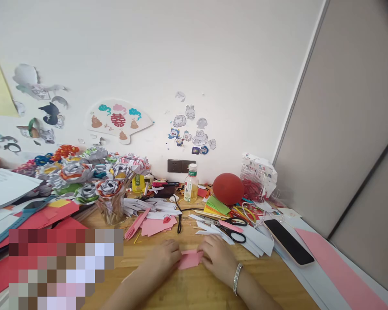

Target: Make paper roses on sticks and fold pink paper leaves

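My left hand (163,255) and my right hand (217,257) rest low on the wooden table (194,292), both pressed on a small folded piece of pink paper (190,259) lying between them. The fingers of each hand are closed on the paper's edges. My right wrist wears a silver bracelet (236,278). Black-handled scissors (234,232) lie just beyond my right hand among white paper strips (210,227).
A jar of paper flowers (111,202) stands at left, with pink sheets (157,224) beside it. A bottle (191,184), a red balloon (228,188) and stacked coloured paper (217,206) sit at the back. A phone (288,246) and a long pink strip (339,271) lie at right.
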Demonstrator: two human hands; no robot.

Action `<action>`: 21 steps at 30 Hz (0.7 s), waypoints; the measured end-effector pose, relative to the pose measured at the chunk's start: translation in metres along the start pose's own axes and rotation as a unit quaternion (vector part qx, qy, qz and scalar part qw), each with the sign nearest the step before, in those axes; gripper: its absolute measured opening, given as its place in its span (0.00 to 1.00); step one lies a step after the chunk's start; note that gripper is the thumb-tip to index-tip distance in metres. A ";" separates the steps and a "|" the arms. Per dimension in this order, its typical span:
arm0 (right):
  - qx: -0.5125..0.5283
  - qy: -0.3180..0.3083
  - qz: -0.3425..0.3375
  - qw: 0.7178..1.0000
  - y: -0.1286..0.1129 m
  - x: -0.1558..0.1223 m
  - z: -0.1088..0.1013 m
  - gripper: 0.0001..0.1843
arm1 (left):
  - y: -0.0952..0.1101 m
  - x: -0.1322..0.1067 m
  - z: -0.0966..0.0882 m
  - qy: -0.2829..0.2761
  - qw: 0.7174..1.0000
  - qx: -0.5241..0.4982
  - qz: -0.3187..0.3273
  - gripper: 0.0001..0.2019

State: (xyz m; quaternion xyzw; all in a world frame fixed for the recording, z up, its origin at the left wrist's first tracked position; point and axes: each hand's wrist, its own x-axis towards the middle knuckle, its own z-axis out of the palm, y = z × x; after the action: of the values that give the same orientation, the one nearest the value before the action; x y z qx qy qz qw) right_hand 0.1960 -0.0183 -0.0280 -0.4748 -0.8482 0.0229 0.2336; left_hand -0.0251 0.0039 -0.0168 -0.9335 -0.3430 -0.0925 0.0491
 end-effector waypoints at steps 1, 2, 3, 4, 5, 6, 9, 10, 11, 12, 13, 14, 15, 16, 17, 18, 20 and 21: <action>-0.007 -0.007 -0.012 1.000 0.000 0.000 -0.002 0.08 | 0.000 0.000 -0.001 -0.007 1.000 0.009 0.000 0.08; -0.013 -0.013 -0.023 1.000 0.000 0.000 -0.003 0.07 | 0.001 0.001 -0.002 -0.011 1.000 0.011 0.000 0.08; -0.018 -0.017 -0.032 0.999 0.000 0.000 -0.004 0.06 | 0.001 0.000 -0.003 -0.014 1.000 0.008 0.001 0.07; -0.021 -0.020 -0.039 0.999 0.001 0.000 -0.005 0.05 | 0.000 0.000 -0.004 -0.018 1.000 0.000 0.005 0.06; -0.024 -0.023 -0.043 0.999 0.001 0.000 -0.006 0.04 | 0.000 0.000 -0.004 -0.023 1.000 -0.011 0.011 0.05; -0.025 -0.024 -0.045 0.998 0.002 -0.001 -0.006 0.05 | -0.001 -0.001 -0.005 -0.027 0.999 -0.022 0.017 0.04; -0.027 -0.021 -0.036 0.999 0.002 -0.001 -0.004 0.09 | -0.004 -0.002 -0.003 -0.030 0.999 -0.035 0.027 0.05; -0.028 -0.017 -0.031 0.999 0.002 -0.001 -0.003 0.10 | -0.004 -0.003 -0.002 -0.025 0.999 -0.032 0.024 0.06; -0.032 -0.013 -0.026 0.999 0.002 0.000 -0.001 0.09 | -0.004 -0.003 -0.001 -0.019 0.999 -0.027 0.020 0.08; -0.037 -0.008 -0.023 0.999 0.001 0.000 0.000 0.08 | -0.004 -0.003 0.001 -0.014 0.999 -0.025 0.017 0.09; -0.044 -0.004 -0.023 0.999 0.001 0.000 0.002 0.06 | -0.003 -0.003 0.002 -0.007 1.000 -0.024 0.015 0.09; -0.050 -0.001 -0.026 0.998 0.000 0.000 0.002 0.04 | -0.003 -0.002 0.002 0.000 1.000 -0.022 0.014 0.10; -0.054 0.001 -0.032 0.998 -0.001 0.000 0.003 0.02 | -0.002 -0.002 0.002 0.006 1.000 -0.020 0.011 0.10; -0.056 0.002 -0.038 0.998 -0.001 0.000 0.002 0.02 | -0.001 -0.002 0.002 0.011 1.000 -0.017 0.006 0.10; -0.055 0.004 -0.044 0.998 -0.002 -0.001 0.002 0.02 | 0.001 -0.002 0.001 0.012 1.000 -0.013 -0.005 0.10; -0.051 0.005 -0.045 0.998 -0.003 -0.002 0.002 0.02 | 0.002 -0.002 0.000 0.005 1.000 -0.011 -0.020 0.10; -0.034 0.008 -0.032 0.999 -0.004 -0.003 0.002 0.03 | 0.007 -0.001 -0.004 -0.028 0.997 -0.024 -0.065 0.10; -0.019 0.011 -0.015 1.000 -0.005 -0.003 0.002 0.03 | 0.009 0.000 -0.006 -0.049 0.994 -0.036 -0.089 0.10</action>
State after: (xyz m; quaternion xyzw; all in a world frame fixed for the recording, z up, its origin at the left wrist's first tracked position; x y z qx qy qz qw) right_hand 0.1921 -0.0232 -0.0296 -0.4661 -0.8532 -0.0016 0.2340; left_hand -0.0200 -0.0044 -0.0111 -0.9037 -0.4234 -0.0626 -0.0104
